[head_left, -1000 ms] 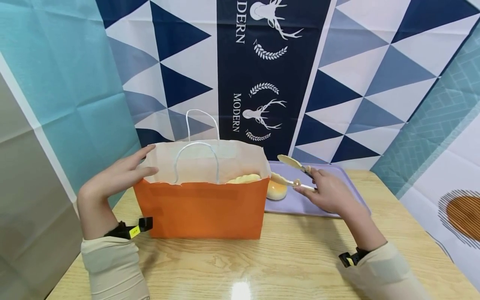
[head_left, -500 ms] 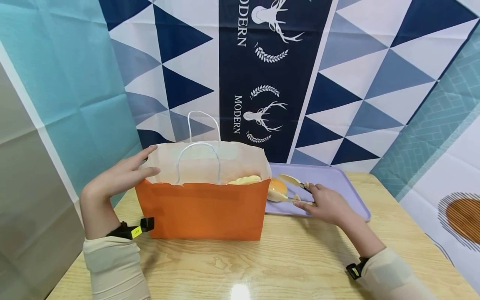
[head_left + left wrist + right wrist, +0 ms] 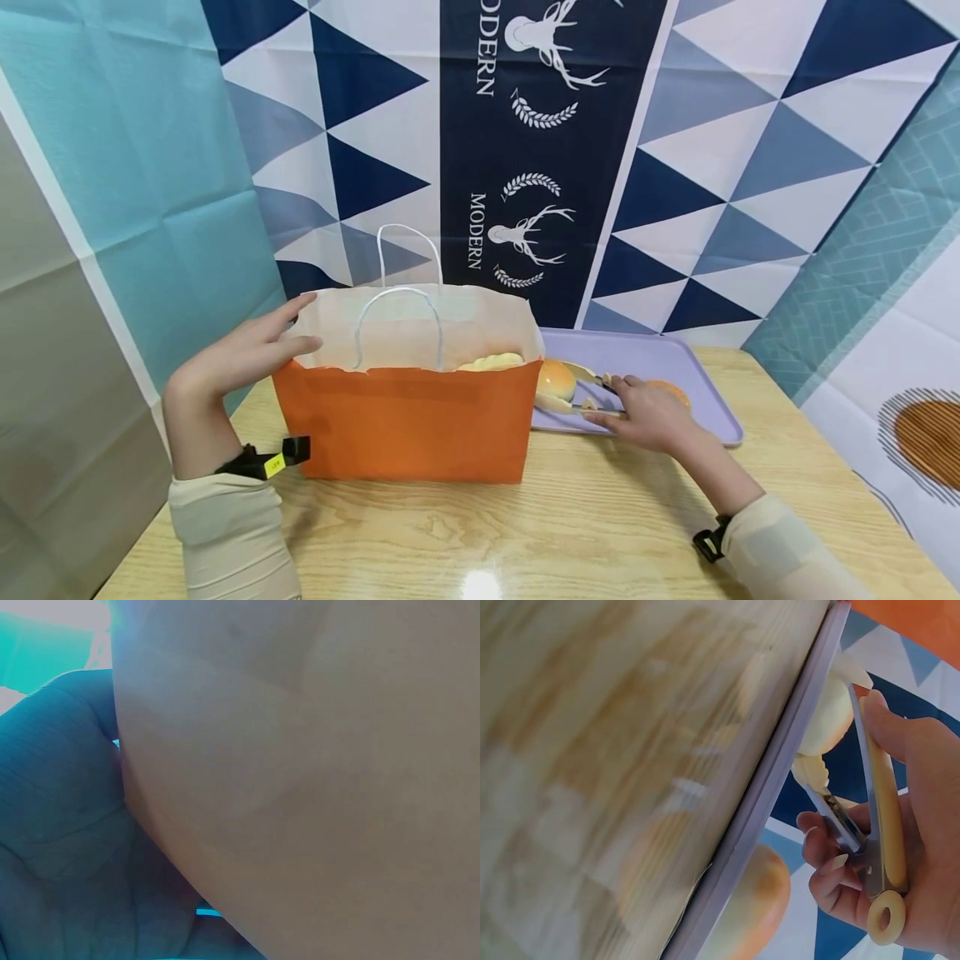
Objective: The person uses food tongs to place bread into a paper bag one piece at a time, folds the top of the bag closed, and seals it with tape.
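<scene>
My left hand (image 3: 251, 346) rests against the left side of an orange paper bag (image 3: 405, 425), its fingers extended near the upper rim; the bag covers much of the left wrist view. My right hand (image 3: 648, 412) grips food tongs (image 3: 883, 802) with cream tips. In the head view the tong tips stand on both sides of a round glazed bun (image 3: 557, 380), just right of the bag. The right wrist view has the tips at this bun (image 3: 829, 716) too. Yellow ridged bread (image 3: 491, 362) shows inside the bag.
A lilac tray (image 3: 637, 350) lies behind and right of the bag, on a wooden table (image 3: 420, 533). Another bun (image 3: 670, 389) sits on it, partly hidden by my right hand. White cord handles (image 3: 401, 290) rise from the bag. Patterned cloth (image 3: 360, 167) hangs behind.
My right hand has lowered the tongs from above the tray to the bun, and the tips have drawn closer together around it. The left hand stays by the bag.
</scene>
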{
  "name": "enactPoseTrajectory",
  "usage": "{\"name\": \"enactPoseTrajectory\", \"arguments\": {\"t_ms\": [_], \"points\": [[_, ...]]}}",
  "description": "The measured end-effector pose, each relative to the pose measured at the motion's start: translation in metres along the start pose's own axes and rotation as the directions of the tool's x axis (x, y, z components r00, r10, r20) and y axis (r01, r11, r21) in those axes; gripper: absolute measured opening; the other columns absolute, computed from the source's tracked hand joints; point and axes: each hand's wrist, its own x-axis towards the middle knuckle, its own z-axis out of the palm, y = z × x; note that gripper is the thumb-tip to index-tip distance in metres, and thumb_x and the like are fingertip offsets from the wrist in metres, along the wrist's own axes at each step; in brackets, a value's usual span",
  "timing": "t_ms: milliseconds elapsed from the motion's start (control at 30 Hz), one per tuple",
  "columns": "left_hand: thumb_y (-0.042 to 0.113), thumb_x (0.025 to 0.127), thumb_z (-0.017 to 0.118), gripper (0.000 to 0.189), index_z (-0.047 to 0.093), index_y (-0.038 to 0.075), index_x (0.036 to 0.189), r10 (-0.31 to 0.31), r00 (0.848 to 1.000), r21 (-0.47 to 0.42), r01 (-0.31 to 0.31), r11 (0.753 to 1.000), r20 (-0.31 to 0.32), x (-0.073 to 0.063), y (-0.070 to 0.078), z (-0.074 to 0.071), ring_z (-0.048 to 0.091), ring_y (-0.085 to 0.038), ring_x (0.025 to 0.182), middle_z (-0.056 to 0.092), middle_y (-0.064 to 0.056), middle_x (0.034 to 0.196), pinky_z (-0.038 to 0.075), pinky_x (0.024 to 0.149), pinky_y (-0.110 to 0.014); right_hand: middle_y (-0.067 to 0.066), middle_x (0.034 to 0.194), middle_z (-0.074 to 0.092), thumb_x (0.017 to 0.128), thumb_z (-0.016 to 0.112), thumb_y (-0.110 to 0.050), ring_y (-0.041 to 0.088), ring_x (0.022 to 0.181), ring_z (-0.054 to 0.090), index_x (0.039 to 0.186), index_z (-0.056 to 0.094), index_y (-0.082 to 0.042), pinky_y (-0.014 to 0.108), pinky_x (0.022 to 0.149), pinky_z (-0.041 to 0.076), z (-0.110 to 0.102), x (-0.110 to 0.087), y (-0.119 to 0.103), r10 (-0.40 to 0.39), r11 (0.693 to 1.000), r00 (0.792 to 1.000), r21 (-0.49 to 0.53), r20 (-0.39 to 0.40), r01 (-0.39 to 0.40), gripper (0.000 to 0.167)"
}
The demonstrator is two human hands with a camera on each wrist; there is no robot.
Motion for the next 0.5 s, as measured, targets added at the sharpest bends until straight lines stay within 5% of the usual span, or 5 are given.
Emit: {"name": "enactPoseTrajectory", "arguments": {"t_ms": [233, 500], "points": [[0.040, 0.111, 0.052, 0.080, 0.008, 0.012, 0.171, -0.005, 1.000, 0.009, 0.005, 1.000, 0.000, 0.0009, 0.0012, 0.0004, 0.022, -0.054, 0.153, 0.013, -0.025, 0.174, 0.025, 0.114, -0.079, 0.033, 0.133, 0.064, 0.099, 0.063, -0.064, 0.049, 0.109, 0.069, 0.142, 0.057, 0.013, 0.062, 0.091, 0.056, -0.0006, 0.0011, -0.0004, 0.017, 1.000, 1.000, 0.010, 0.013, -0.017, 0.088], [0.040, 0.111, 0.052, 0.080, 0.009, 0.011, 0.171, -0.007, 1.000, 0.005, 0.007, 1.000, -0.003, 0.0011, 0.0001, 0.0004, 0.022, -0.054, 0.153, 0.013, -0.025, 0.174, 0.025, 0.113, -0.080, 0.028, 0.125, 0.070, 0.098, 0.065, -0.063, 0.044, 0.100, 0.072, 0.138, 0.063, 0.010, 0.060, 0.082, 0.059, -0.0035, 0.0016, 0.0002, 0.007, 1.000, 1.000, -0.023, -0.020, -0.008, 0.084]]}}
